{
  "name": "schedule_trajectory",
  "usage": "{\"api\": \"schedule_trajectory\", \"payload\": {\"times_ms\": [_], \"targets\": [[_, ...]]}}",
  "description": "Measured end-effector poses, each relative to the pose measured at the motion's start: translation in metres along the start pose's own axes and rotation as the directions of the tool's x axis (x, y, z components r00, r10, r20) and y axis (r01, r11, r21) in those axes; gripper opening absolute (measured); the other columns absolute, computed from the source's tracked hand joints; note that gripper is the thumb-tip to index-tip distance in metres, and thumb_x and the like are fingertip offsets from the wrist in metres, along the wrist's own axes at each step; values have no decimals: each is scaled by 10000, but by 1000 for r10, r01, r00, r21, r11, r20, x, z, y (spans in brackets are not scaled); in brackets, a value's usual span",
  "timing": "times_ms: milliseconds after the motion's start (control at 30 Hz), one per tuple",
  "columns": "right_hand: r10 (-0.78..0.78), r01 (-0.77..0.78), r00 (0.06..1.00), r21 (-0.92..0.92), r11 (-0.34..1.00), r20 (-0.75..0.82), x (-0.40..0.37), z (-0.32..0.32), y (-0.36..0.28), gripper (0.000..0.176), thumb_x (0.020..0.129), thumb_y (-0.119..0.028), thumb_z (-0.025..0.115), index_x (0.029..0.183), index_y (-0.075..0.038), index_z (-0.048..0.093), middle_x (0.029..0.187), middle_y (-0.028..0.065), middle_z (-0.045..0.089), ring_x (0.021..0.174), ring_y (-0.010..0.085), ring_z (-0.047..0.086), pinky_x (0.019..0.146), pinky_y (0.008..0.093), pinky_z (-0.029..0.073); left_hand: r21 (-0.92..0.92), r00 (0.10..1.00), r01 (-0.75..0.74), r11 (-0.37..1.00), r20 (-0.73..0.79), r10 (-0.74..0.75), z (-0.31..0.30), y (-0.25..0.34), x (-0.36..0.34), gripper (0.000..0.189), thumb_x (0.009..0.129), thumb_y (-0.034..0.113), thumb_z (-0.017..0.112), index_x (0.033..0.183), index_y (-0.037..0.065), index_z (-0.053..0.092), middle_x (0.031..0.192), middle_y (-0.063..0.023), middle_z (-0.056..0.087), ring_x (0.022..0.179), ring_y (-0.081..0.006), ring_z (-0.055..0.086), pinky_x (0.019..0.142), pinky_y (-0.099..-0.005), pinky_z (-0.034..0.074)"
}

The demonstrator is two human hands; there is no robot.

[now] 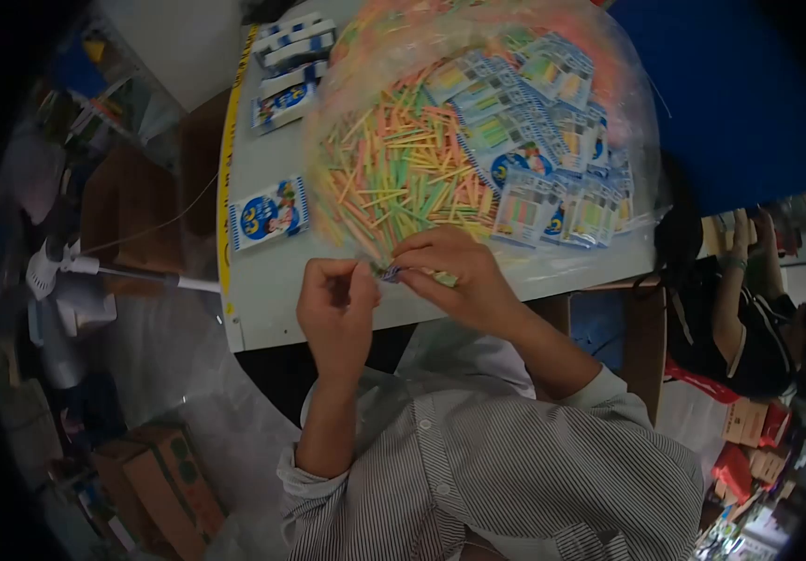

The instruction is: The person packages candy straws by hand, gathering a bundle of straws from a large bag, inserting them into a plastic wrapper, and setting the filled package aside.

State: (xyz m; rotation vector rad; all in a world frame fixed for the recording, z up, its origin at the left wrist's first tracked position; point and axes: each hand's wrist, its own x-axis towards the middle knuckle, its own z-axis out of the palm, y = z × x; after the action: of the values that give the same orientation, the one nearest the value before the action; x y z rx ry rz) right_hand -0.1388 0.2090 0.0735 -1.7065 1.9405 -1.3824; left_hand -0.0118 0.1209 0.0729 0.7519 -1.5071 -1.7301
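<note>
At the table's near edge, my left hand [339,304] has its fingers curled and pinched at a small packet [387,272]. My right hand [459,280] holds the same packet from the other side, fingertips close to the left ones. The packet is mostly covered by the fingers; a bit of green and yellow shows under my right hand. Just beyond both hands, a big clear plastic bag [651,140] lies open with many pastel sticks [403,164] in it. Blue and clear packets [506,126] are heaped on its right side.
A single blue packet [270,215] lies on the white table [262,323] at left, with stacked packets [283,103] behind it. A white rod [145,275] reaches the table's left edge. Another person [740,309] is at the right. Cardboard boxes [161,486] stand at lower left.
</note>
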Motion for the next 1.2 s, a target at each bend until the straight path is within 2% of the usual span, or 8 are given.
{"api": "schedule_trajectory", "payload": {"times_ms": [200, 300, 400, 867, 933, 1033, 1133, 1200], "targets": [[272, -294, 956, 447, 845, 114, -25, -28, -2, 119, 771, -81, 570, 885, -50, 591, 827, 15, 569, 654, 92, 484, 577, 222, 381, 490, 858, -493, 719, 137, 495, 12, -2, 1, 376, 718, 66, 649, 1034, -11, 459, 834, -40, 541, 750, -116, 546, 680, -229, 444], [266, -335, 942, 542, 771, 205, -32, -36, 5, 137, 777, -101, 575, 905, -53, 590, 832, 7, 564, 658, 86, 484, 579, 222, 378, 136, 807, 191, 972, 542, -234, -8, -22, -3, 375, 674, 55, 689, 997, -21, 516, 898, -48, 570, 746, -109, 539, 673, -235, 438], [327, -339, 938, 501, 796, 116, -36, -34, 3, 175, 762, -124, 604, 922, -56, 588, 834, 8, 558, 658, 91, 484, 583, 228, 379, 148, 872, 302, 942, 357, -336, 2, -34, -10, 284, 680, 22, 672, 931, -16, 546, 858, -41, 572, 753, -98, 538, 670, -234, 439], [578, -584, 728, 108, 804, -369, -87, -149, 66, 136, 744, -77, 599, 817, -2, 514, 722, 44, 526, 638, 107, 472, 591, 221, 388, 120, 947, 175, 977, 251, -201, 2, -36, -6, 212, 803, 5, 510, 1009, -16, 466, 876, -76, 563, 842, -126, 539, 773, -238, 411], [498, -597, 721, -67, 799, -481, -88, -151, 74, 169, 742, -63, 596, 871, 4, 510, 739, 66, 526, 649, 139, 486, 611, 250, 399, 115, 955, 187, 976, 209, -208, 2, -38, -7, 193, 813, 9, 494, 1003, -18, 467, 876, -76, 562, 839, -124, 539, 768, -236, 413], [-149, -551, 719, -687, 474, -679, -75, -141, 69, 213, 735, -39, 593, 937, -21, 529, 839, 92, 544, 668, 169, 516, 607, 276, 417, 92, 969, 200, 975, 130, -211, -4, -37, -10, 175, 820, 23, 490, 991, -17, 478, 860, -73, 564, 803, -114, 545, 742, -226, 421], [246, -460, 753, -221, 860, -611, -52, -101, 53, 218, 763, -52, 576, 977, -33, 538, 820, 62, 537, 667, 111, 516, 559, 244, 421, 187, 969, 175, 967, 144, -203, -5, -33, -3, 162, 831, 65, 491, 974, -10, 508, 787, -56, 573, 736, -100, 552, 665, -221, 437], [308, -335, 928, -109, 936, -210, -29, -70, 47, 177, 774, -52, 566, 948, -35, 534, 779, 50, 557, 631, 103, 517, 528, 233, 414, 326, 957, 164, 931, 175, -230, -4, -33, 11, 184, 838, 116, 494, 973, -1, 537, 710, -44, 576, 657, -80, 544, 588, -215, 433]]}}
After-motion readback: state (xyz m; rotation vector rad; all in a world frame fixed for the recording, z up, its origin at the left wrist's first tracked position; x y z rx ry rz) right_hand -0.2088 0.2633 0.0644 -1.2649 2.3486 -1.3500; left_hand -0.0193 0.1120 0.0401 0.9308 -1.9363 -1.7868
